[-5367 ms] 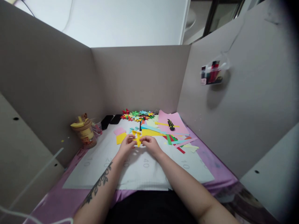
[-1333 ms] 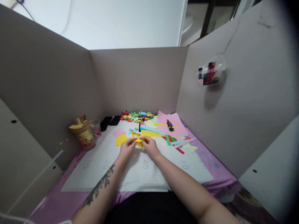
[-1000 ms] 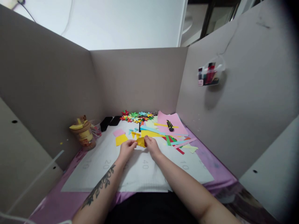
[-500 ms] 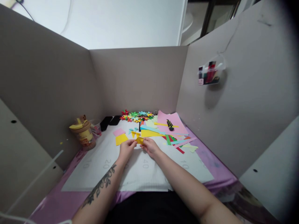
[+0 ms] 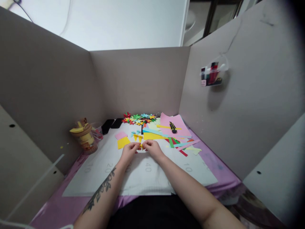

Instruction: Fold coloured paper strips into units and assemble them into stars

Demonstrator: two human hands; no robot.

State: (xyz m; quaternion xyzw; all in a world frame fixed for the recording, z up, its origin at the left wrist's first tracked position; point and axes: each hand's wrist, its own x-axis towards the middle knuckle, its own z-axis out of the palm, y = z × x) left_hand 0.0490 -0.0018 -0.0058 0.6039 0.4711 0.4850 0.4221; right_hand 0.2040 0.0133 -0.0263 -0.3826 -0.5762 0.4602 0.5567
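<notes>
Between my hands is a small piece of yellow paper [image 5: 141, 146], mostly hidden by the fingers. My left hand [image 5: 130, 150] pinches its left side, and my right hand [image 5: 152, 149] pinches its right side. Just behind them lie folded yellow paper pieces [image 5: 138, 137] and small light-blue folded pieces [image 5: 135, 133]. A flat yellow paper square [image 5: 123, 142] is left of my left hand, with a pink paper square [image 5: 121, 135] behind it. A wide yellow strip [image 5: 154, 136] lies behind my right hand.
Colourful folded paper stars [image 5: 139, 118] are heaped at the back. On the right are a cutter knife [image 5: 172, 127] on pink sheets [image 5: 179, 122] and loose paper strips [image 5: 181, 144]. A cup [image 5: 84, 136] and two black phone-like slabs [image 5: 111, 124] stand left. Grey panels [image 5: 140, 79] enclose the table.
My hands have drawn closer together, and less of the yellow paper shows between the fingers. The other things on the table lie as before; the view has shifted slightly.
</notes>
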